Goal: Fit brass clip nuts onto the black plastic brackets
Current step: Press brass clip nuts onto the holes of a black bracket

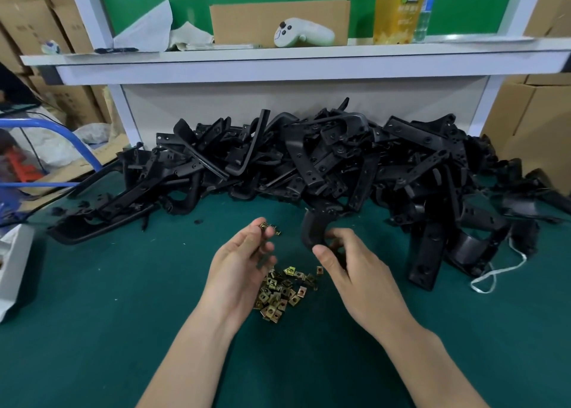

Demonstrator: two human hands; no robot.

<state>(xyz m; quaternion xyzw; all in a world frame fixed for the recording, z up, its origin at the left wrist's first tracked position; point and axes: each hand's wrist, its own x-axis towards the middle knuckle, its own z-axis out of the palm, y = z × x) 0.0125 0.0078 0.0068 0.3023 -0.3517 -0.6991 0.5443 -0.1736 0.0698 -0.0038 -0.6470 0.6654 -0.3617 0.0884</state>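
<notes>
The bracket (308,231) looks stiff and light, best held by its curved body. The clip nut (266,227) is tiny and springy (probably slippery), so it is fingertip work. Just beyond the nut pile (282,288), the left hand (239,262) pinches the nut and the right hand (355,268) curls round the bracket.

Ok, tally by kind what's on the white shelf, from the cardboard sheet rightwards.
Cardboard sheet: 1
White game controller: 1
Drink containers: 2, a tall yellow one and a clear bottle
Total: 4
</notes>
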